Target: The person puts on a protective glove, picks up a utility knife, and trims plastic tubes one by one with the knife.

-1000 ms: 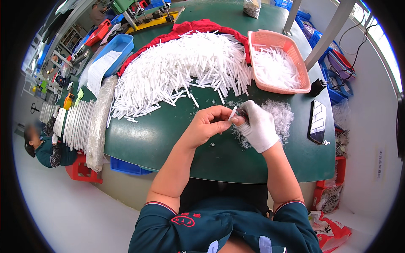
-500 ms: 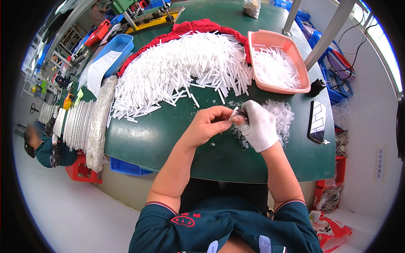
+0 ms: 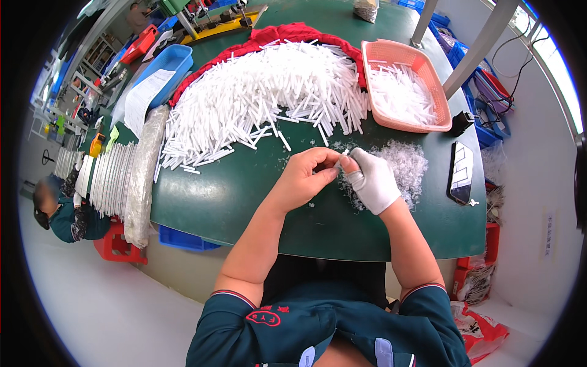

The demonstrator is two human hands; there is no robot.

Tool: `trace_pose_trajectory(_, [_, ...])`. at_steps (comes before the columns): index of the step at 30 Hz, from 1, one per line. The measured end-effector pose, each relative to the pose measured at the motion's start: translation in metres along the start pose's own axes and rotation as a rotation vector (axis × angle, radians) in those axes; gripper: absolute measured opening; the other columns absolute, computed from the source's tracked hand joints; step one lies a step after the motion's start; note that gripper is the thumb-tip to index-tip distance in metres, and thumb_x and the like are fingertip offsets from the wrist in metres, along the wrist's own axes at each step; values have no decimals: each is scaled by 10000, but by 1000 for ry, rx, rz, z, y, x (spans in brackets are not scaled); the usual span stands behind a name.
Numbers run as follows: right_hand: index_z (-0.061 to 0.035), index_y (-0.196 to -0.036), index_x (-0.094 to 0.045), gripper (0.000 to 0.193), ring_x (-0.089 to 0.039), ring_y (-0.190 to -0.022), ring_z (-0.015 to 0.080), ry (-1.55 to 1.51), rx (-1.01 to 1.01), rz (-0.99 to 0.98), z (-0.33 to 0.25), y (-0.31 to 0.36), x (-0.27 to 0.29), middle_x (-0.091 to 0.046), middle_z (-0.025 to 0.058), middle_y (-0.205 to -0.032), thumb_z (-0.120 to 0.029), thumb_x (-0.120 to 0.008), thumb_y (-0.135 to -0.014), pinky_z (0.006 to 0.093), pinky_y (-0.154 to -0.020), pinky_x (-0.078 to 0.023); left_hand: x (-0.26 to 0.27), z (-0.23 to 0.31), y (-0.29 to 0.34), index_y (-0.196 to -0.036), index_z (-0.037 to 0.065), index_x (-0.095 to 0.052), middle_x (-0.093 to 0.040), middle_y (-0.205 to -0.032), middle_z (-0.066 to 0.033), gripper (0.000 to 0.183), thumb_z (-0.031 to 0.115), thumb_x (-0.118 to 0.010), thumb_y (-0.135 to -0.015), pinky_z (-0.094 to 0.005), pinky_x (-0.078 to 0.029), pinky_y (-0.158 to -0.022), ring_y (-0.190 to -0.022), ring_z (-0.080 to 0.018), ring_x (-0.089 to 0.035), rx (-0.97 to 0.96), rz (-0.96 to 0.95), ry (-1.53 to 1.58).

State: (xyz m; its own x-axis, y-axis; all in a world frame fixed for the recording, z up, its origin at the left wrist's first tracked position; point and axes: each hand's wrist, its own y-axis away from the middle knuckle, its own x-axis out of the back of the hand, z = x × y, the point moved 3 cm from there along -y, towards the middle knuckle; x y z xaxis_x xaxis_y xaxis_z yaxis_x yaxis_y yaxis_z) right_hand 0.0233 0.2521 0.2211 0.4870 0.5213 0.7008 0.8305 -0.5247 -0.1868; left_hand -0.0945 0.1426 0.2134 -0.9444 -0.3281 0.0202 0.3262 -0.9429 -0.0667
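Note:
My bare left hand (image 3: 309, 177) is closed, its thumb and forefinger pinching a short white plastic stick (image 3: 345, 153). My right hand (image 3: 374, 178), in a white glove that leaves the thumb bare, is closed against the same stick's end. What else the right fingers hold is hidden now. Under and beside the right hand lies a heap of clear-white shavings (image 3: 405, 168). Ahead of both hands, a large pile of white sticks (image 3: 263, 92) spreads over a red cloth (image 3: 287, 30). More sticks fill a pink plastic basket (image 3: 441, 116) at the far right.
A dark phone (image 3: 460, 174) lies on the green table (image 3: 244, 211) at the right, near a small black box (image 3: 462, 123). A blue tray (image 3: 174, 64) and a plastic-wrapped bundle (image 3: 143, 183) stand at the left. Another person (image 3: 67, 208) works beyond it.
Both hands stay together over the table, with the right hand turned slightly. A dark, shiny object that showed in the right fingers is now out of sight.

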Motion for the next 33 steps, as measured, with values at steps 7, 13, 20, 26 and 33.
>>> trace_pose_trajectory(7, [-27, -818, -537, 436, -572, -711, 424, -141, -18, -56, 3, 1, -4, -574, 209, -690, -448, -496, -924, 439, -622, -460, 6, 3, 1, -1049, -6, -614, -591, -872, 13, 181, 36, -605, -873, -199, -421, -695, -767, -47, -502, -81, 115, -102])
trace_pose_trajectory(13, [-34, -823, -548, 369, -595, -663, 357, -142, -14, 89, -5, 3, 8, -579, 155, -676, -396, -575, -894, 402, -597, -466, 6, 4, 4, -1037, -13, -619, -617, -872, -20, 182, 41, -602, -865, -225, -451, -696, -763, -64, -532, -52, 104, -27])
trace_pose_trajectory(20, [-53, -834, -557, 300, -595, -653, 313, 120, 165, 254, -13, 2, 13, -576, 111, -713, -324, -683, -801, 396, -585, -470, 0, 8, 2, -1019, -12, -637, -623, -896, -20, 168, 33, -583, -867, -215, -438, -687, -758, -51, -526, -88, 17, -13])
trace_pose_trajectory(26, [-53, -817, -552, 284, -598, -664, 319, 176, 212, 275, -14, 2, 14, -581, 111, -712, -310, -673, -808, 394, -585, -471, -1, 8, 4, -1004, -13, -639, -610, -863, -14, 167, 16, -573, -854, -217, -436, -678, -744, -57, -525, -65, 40, -63])
trace_pose_trajectory(33, [-60, -712, -524, 339, -581, -599, 326, 344, 208, 240, -11, -1, 15, -556, 119, -642, -356, -622, -846, 414, -534, -458, 2, 5, 3, -1012, -23, -627, -610, -876, -51, 184, 10, -594, -834, -232, -447, -678, -744, -96, -548, -163, 33, -188])
